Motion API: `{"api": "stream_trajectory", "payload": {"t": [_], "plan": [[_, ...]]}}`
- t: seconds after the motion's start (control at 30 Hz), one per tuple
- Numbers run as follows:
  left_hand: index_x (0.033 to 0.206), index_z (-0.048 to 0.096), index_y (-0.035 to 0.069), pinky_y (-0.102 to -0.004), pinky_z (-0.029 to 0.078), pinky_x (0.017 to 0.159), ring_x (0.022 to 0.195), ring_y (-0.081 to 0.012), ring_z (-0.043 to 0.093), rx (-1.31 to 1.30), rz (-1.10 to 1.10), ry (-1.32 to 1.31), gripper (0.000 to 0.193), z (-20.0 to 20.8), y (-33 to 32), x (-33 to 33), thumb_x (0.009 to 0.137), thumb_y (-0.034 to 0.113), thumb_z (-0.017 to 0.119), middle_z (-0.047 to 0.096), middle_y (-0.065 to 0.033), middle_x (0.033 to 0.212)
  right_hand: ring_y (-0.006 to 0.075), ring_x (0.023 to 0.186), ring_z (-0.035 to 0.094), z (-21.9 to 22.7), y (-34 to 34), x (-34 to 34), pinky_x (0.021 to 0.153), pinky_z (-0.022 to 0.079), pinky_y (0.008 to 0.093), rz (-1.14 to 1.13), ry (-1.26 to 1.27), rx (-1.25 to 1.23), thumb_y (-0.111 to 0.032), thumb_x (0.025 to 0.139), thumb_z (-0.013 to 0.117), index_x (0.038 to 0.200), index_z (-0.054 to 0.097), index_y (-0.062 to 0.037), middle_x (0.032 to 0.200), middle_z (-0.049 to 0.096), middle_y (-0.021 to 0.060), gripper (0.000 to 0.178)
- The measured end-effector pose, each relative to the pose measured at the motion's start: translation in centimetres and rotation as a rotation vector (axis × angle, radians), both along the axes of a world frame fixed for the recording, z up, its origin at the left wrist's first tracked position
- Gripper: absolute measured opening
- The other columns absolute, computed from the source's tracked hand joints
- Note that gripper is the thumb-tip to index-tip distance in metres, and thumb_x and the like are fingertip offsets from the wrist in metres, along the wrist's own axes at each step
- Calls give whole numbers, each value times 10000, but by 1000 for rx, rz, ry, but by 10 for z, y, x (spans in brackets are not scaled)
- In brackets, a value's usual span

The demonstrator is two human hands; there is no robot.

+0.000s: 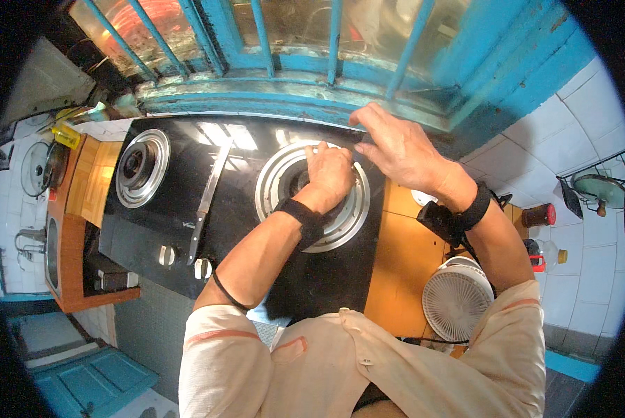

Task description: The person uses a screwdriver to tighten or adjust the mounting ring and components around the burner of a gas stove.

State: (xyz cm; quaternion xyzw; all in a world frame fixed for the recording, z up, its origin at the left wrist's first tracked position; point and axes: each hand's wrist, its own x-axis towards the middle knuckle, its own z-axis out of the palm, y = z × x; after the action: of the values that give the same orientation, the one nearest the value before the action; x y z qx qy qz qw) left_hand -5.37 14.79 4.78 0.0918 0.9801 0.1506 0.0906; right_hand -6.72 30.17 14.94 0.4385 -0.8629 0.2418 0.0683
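Observation:
A black glass cooktop (pixel 250 174) lies in front of me, with a round metal burner ring (pixel 351 216) on its right side. My left hand (pixel 330 172) is over that burner, fingers curled down and pressed together. Whatever they grip, if anything, is hidden beneath them. Just right of it, my right hand (pixel 406 150) is raised at the burner's far right edge, its thumb apart from its bent fingers and nothing plainly held. Left of the burner a long knife (pixel 208 202) with a black handle rests on the glass, blade pointing away from me.
A second burner (pixel 142 167) sits at the cooktop's left, and two knobs (pixel 167 255) are along its near edge. To the right, a white round fan (pixel 457 299) stands on an orange-brown counter (pixel 403 258). Blue window bars (pixel 264 38) run behind the cooktop.

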Motion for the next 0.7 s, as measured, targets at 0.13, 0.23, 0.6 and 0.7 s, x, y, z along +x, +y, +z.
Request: {"api": "stream_trajectory", "payload": {"t": [0.13, 0.23, 0.6, 0.7], "plan": [[945, 790, 112, -591, 326, 1082, 1207, -343, 584, 29, 31, 79, 184, -7, 0, 0, 817, 203, 693, 760, -112, 1026, 424, 961, 631, 5, -2, 3, 786, 536, 502, -81, -16, 88, -137, 876, 677, 1151, 521, -49, 1097, 557, 174, 329], [922, 791, 107, -584, 336, 1066, 1193, -339, 589, 70, 41, 53, 169, -10, -2, 0, 824, 178, 673, 761, -113, 1001, 417, 923, 630, 4, 4, 0, 784, 534, 481, -38, -44, 51, -122, 868, 687, 1114, 545, -34, 1057, 570, 167, 297], [847, 773, 65, -524, 362, 973, 1094, -334, 604, 43, 14, 107, 193, -10, -3, 1, 789, 249, 767, 735, -138, 921, 387, 922, 650, 19, 4, 1, 742, 513, 462, -166, -85, 91, -177, 824, 758, 994, 625, -26, 947, 646, 190, 264], [860, 774, 57, -523, 364, 976, 1103, -335, 604, 48, 16, 114, 187, -11, -1, 0, 784, 228, 765, 736, -143, 928, 391, 900, 629, 15, 10, -2, 746, 512, 461, -142, -64, 79, -202, 820, 753, 961, 637, -22, 943, 614, 193, 257]]}}
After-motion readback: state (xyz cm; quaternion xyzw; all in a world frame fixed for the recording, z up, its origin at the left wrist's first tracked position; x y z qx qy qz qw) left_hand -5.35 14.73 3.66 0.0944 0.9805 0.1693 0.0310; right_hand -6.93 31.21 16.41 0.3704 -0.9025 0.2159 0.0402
